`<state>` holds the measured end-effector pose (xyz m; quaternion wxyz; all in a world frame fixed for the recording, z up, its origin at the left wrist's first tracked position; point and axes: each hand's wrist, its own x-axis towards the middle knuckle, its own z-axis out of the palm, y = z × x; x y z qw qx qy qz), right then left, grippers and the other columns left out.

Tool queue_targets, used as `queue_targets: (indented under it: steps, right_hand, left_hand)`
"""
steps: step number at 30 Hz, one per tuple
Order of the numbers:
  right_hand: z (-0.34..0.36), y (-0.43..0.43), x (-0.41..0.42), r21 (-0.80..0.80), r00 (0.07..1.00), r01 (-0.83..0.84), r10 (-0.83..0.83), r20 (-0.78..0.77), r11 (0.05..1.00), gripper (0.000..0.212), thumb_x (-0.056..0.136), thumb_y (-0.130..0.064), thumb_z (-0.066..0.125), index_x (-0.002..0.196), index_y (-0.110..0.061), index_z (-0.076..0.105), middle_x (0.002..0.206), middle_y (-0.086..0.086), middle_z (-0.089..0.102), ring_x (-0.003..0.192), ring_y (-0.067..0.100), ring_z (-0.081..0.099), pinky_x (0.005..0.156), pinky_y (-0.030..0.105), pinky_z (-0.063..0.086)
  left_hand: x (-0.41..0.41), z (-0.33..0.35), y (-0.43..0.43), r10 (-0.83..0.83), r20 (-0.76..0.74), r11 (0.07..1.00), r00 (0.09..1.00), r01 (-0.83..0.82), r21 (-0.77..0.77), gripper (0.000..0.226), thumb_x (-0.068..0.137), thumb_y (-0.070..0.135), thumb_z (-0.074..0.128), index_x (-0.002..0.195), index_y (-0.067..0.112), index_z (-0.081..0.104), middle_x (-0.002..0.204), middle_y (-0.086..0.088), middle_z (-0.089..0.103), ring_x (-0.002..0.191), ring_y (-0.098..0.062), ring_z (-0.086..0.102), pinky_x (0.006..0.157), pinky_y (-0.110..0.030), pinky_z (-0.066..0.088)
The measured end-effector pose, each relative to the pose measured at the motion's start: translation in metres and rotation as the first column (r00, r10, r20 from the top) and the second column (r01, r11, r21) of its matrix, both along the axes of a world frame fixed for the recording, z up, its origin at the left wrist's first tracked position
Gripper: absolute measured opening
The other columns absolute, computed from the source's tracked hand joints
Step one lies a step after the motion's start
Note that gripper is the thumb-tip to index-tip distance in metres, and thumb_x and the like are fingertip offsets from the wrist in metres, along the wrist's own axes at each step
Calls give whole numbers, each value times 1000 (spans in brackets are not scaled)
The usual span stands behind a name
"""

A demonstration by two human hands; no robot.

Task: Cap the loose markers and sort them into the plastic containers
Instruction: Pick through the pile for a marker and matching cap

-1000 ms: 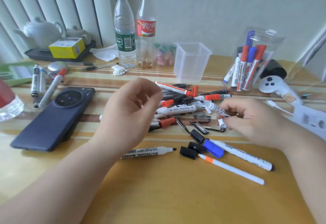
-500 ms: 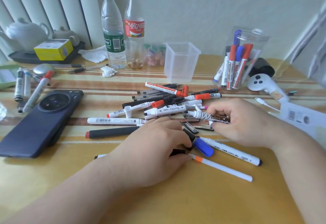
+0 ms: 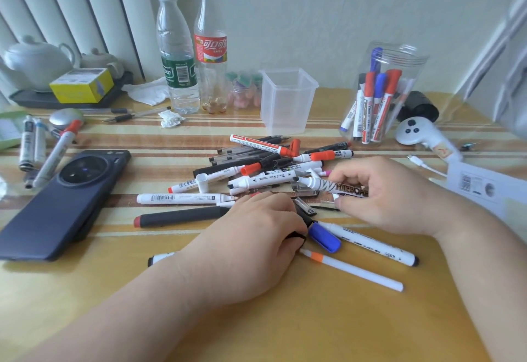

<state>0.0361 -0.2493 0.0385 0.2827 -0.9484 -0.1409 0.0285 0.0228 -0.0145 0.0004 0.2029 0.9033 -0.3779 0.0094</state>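
while the left hand (image 3: 251,244) lies knuckles-up on the table (image 3: 285,330), its fingers are curled down round a small black cap (image 3: 295,236), most of which is hidden beneath them. the right hand (image 3: 385,196) pinches a whiteboard marker (image 3: 333,187) with a zigzag print. the marker lies about level, and its narrow white end points across toward the left hand's side.

beyond the right hand and well apart from it stands a round clear jar (image 3: 412,60), upright with its mouth up. inside it, capped markers (image 3: 380,104) lean on end with their white barrels down. some have red caps and some blue, and one blue cap rises above the others. beyond the gap between the two hands stands a square translucent cup (image 3: 288,104), also upright and well apart from both hands.

between the hands and that cup lies the heap of loose markers (image 3: 271,167), crossed over one another, its near edge just beside both sets of knuckles. a blue-capped marker (image 3: 365,243) lies just beside the left hand's fingertips and below the right wrist. a thin white pen (image 3: 353,271) with an orange band lies next to it, nearer the person.

a dark phone (image 3: 62,199) lies well apart to the left of the left hand, and two plastic bottles (image 3: 176,56) stand far beyond that hand.
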Motion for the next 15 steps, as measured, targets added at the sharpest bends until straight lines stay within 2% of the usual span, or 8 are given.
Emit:
queue_targets:
  steps: [2, 3, 4, 6, 8, 11, 13, 15]
  right_hand:
    - [-1, -1, 0, 69, 999, 42, -40, -35, 997, 24, 86, -23, 74, 98, -41, 63, 105, -15, 71, 102, -4, 64, 93, 27, 50]
    - [0, -1, 0, 98, 998, 48, -44, -45, 994, 27, 87, -23, 74, 100, -42, 61, 107, -15, 71, 104, -6, 63, 93, 25, 49]
    - [0, -1, 1, 125, 998, 48, -42, -52, 991, 28, 88, -20, 74, 102, -41, 60, 103, -13, 73, 99, -7, 64, 89, 24, 49]
    - [2, 0, 1, 178, 998, 31, -20, -64, 984, 29, 90, -12, 70, 104, -34, 58, 89, -3, 74, 75, -5, 63, 73, 23, 46]
    - [4, 2, 1, 256, 996, 20, 2, -85, 967, 23, 93, -6, 65, 106, -24, 57, 80, 5, 72, 54, 2, 54, 60, 23, 42]
    - [4, 3, 2, 339, 995, 23, 13, -104, 940, 17, 95, -4, 63, 106, -15, 57, 74, 9, 70, 48, 4, 53, 52, 19, 43]
    - [2, 3, 3, 358, 994, 30, 9, -106, 933, 16, 94, -2, 63, 106, -12, 57, 73, 11, 69, 48, 2, 54, 50, 13, 42]
    - [1, 2, 4, 371, 993, 45, -2, -116, 928, 16, 94, -3, 64, 106, -12, 57, 73, 12, 69, 51, 6, 56, 48, 14, 42]
  left_hand:
    - [0, 1, -1, 2, 8, 1000, 1000, -2, 8, 28, 97, 36, 43, 110, 34, 68, 104, 17, 52, 100, -10, 48, 94, -34, 42]
    - [-1, 1, -1, 7, 14, 1000, 1000, -7, 7, 28, 96, 34, 44, 111, 34, 68, 103, 16, 53, 100, -9, 48, 94, -34, 42]
    - [-1, 1, -2, 12, 17, 1000, 1000, -12, 3, 27, 97, 33, 45, 111, 34, 68, 103, 16, 53, 100, -9, 48, 95, -34, 41]
    - [-2, 2, -3, 19, 2, 1000, 1000, -19, -12, 24, 98, 30, 49, 113, 34, 68, 104, 16, 53, 102, -8, 47, 96, -32, 39]
    - [-3, 2, -4, 29, -38, 999, 999, -30, -26, 24, 100, 30, 50, 116, 33, 67, 106, 15, 51, 105, -9, 45, 98, -27, 38]
    - [-3, 4, -4, 44, -82, 999, 996, -45, -14, 25, 102, 34, 49, 123, 34, 63, 112, 15, 48, 110, -8, 42, 96, -19, 34]
    - [-2, 4, -4, 47, -103, 999, 994, -49, -11, 25, 101, 33, 50, 123, 34, 62, 112, 15, 49, 110, -7, 42, 94, -17, 33]
    - [-2, 4, -4, 47, -130, 998, 990, -50, -23, 23, 100, 31, 51, 120, 34, 63, 111, 16, 51, 108, -6, 44, 92, -17, 34]
